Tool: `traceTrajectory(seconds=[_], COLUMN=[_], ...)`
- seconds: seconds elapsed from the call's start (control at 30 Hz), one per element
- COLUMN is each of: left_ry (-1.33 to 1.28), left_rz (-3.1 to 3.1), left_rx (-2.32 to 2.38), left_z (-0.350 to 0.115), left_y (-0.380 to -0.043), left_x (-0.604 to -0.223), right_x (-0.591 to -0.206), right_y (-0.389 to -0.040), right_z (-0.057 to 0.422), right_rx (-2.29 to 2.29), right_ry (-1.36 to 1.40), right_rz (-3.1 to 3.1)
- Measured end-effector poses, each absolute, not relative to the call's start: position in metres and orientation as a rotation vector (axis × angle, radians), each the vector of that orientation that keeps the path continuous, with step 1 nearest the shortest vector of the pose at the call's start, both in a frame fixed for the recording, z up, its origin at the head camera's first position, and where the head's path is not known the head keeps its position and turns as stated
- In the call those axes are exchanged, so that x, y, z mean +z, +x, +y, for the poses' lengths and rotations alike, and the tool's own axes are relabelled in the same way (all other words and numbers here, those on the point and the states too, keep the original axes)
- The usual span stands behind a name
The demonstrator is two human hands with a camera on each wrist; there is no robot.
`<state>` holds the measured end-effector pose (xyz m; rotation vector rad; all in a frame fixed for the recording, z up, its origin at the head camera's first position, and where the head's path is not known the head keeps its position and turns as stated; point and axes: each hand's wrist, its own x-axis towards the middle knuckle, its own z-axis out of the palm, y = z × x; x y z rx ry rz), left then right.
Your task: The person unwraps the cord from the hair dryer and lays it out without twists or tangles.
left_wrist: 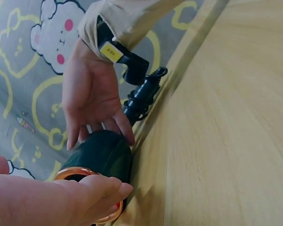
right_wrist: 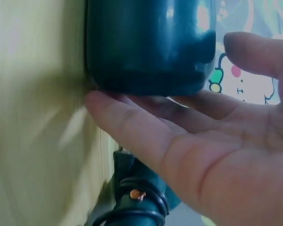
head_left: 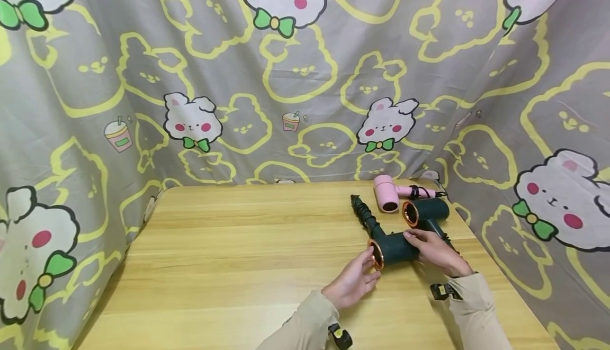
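A dark green hair dryer (head_left: 399,248) with a copper-coloured rim lies on the table, its cord-wrapped handle pointing away towards the back. My left hand (head_left: 351,281) is at the rim end, fingers extended beside the copper ring; in the left wrist view that hand (left_wrist: 61,200) partly covers the opening. At the opposite end my right hand (head_left: 436,252) touches the barrel. The right wrist view shows its fairly straight fingers (right_wrist: 137,125) against the dryer's rear end, with the thumb held apart. Neither hand curls round the dryer.
Behind the right hand lies a second dark green hair dryer (head_left: 436,209) with a copper rim. A pink hair dryer (head_left: 385,194) with its cord wrapped lies near the table's back right corner. Patterned curtains (head_left: 305,74) surround the wooden table (head_left: 238,265).
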<state>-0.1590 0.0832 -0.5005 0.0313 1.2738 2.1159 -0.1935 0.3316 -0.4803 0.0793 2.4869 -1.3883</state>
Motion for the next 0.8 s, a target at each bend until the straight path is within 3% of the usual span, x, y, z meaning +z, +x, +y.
traceTrajectory(seconds=[0.8], left_ry=[0.075], left_rz=[1.352], left_rx=[2.062], left_z=[0.069], left_y=[-0.164], left_x=[-0.496], right_x=[-0.480], right_y=[-0.183], right_z=[0.322], right_rx=[-1.545], right_ry=[0.067], right_rz=[2.365])
